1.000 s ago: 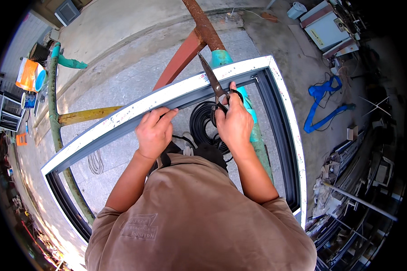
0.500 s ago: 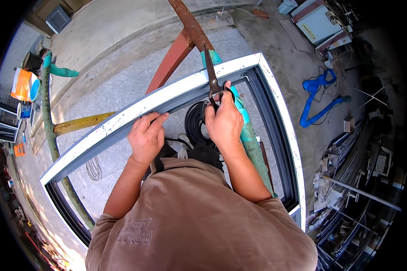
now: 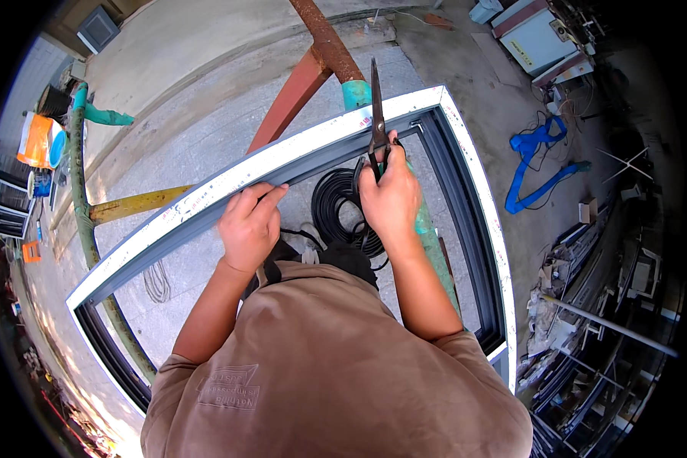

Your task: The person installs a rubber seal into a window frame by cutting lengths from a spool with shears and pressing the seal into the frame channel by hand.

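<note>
Over the far rail of the white-edged dark window frame (image 3: 206, 202), the right hand (image 3: 389, 198) grips long metal scissors (image 3: 376, 114), blades pointing away across the rail, while the left hand (image 3: 248, 225) presses its curled fingers on the rail's inner edge, well left of them.

Sunlit concrete floor (image 3: 206, 69), cluttered edges

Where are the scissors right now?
In the head view, the scissors are in the right hand, right of centre, blades pointing away over the white window frame, beside the teal pipe.
</note>
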`<state>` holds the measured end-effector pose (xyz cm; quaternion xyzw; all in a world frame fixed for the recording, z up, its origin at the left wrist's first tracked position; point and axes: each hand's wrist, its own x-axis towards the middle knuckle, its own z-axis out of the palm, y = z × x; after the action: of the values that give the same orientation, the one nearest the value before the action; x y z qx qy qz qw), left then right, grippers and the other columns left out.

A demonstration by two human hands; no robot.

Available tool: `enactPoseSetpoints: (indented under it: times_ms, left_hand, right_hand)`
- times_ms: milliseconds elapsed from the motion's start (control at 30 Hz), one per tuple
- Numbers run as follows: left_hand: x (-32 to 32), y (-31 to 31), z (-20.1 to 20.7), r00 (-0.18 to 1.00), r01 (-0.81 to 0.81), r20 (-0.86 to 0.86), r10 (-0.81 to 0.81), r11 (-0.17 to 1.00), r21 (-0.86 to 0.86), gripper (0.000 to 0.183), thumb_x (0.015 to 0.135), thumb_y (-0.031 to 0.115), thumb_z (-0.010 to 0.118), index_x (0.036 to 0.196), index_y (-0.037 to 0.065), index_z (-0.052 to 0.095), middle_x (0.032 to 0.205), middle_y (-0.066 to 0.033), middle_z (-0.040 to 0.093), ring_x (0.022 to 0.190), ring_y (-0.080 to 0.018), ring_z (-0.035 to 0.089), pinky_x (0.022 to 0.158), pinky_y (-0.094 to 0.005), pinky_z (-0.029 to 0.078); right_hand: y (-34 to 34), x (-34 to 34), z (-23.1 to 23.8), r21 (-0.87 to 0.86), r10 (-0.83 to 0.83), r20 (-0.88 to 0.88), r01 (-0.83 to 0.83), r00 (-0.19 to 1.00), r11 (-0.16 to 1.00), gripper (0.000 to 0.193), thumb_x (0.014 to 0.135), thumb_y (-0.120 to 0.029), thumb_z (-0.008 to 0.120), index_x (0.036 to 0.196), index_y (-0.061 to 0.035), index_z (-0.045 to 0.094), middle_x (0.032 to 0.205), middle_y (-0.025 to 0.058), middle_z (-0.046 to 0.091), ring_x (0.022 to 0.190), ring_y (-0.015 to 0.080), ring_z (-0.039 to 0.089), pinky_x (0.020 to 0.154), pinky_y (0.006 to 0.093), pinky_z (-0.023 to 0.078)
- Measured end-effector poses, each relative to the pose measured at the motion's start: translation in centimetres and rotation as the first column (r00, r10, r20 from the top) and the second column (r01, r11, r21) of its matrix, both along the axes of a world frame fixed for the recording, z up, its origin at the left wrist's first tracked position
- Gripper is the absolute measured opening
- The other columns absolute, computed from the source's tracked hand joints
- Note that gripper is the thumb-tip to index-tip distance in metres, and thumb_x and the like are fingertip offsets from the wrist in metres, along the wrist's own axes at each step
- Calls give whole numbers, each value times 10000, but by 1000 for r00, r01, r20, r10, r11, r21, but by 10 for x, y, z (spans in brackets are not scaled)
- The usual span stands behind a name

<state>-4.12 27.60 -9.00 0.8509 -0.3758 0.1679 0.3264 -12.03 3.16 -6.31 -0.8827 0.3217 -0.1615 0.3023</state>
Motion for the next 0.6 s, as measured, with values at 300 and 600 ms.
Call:
enactPoseSetpoints:
  times_ms: [300,600]
  left_hand:
    - [-23,16,15,967,-22,-252,20,1000,-2,403,924,-102,731,1277,74,816,1296,-142,708,1003,-312,749,866,-412,622]
    - [-49,49,-32,859,-132,-502,95,991,-38,317,954,-37,744,1254,60,781,1277,-145,725,1103,-343,764,909,-428,641]
  right_hand:
    - [17,-14,-16,-125,362,284,-340,888,932,243,905,-10,833,979,-21,602,1520,232,723,776,331,772,719,388,607]
    - [12,-12,-46,-168,471,279,-440,837,882,206,861,43,788,977,-21,631,1505,197,747,771,295,791,696,371,608]
